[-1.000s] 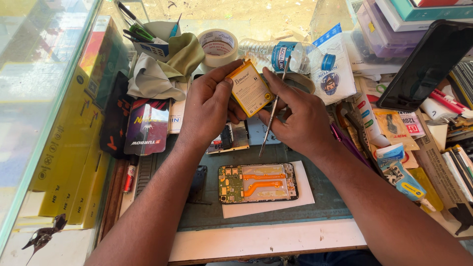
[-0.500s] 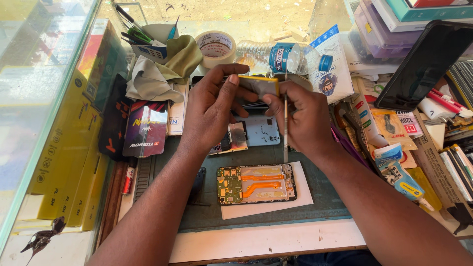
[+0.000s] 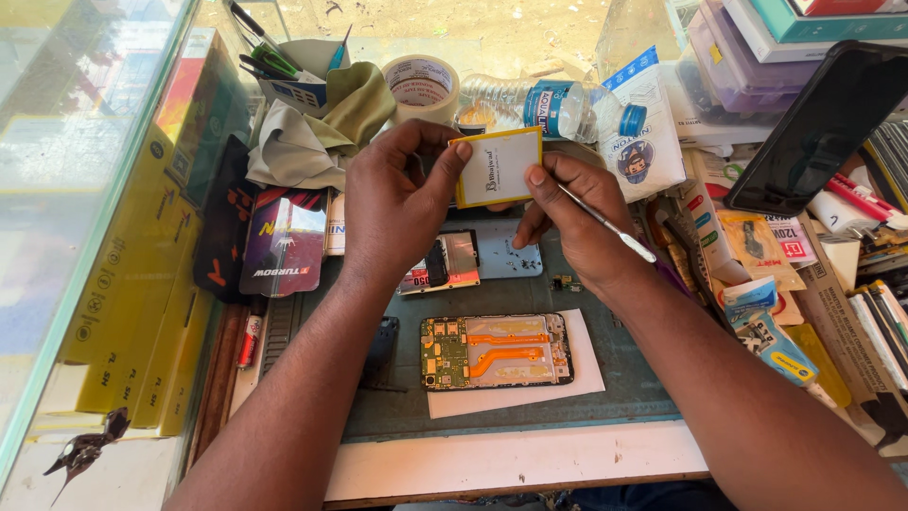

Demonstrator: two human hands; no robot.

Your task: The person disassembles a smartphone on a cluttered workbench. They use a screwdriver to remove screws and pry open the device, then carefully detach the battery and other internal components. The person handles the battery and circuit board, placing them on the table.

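**Fingers of both hands pinch a small card above an opened phone**

Fingers (image 3: 445, 156) of the left hand (image 3: 397, 203) curl round the left edge of a white card with a yellow border (image 3: 501, 166), thumb in front, the others behind it and hidden. To the right, the right hand (image 3: 582, 222) pinches the card's lower right corner with its thumb, and a thin metal tool (image 3: 605, 222) lies clamped along the same hand, its tip pointing out past the wrist; how the other fingers grip it cannot be made out.

Left of the fingers lie a grey cloth (image 3: 303, 147) and a dark packet (image 3: 284, 246). Behind the fingers stand a roll of tape (image 3: 421, 85) and a plastic bottle (image 3: 544, 104), partly covered by the card. Just below the fingers a phone back cover (image 3: 473, 260) rests half hidden under the hands. Further below, the opened phone (image 3: 497, 350) lies on a white sheet (image 3: 586, 374), circuit board and orange ribbon exposed. Right of the fingers, a black phone (image 3: 818, 128) leans, its top cut off by the frame.
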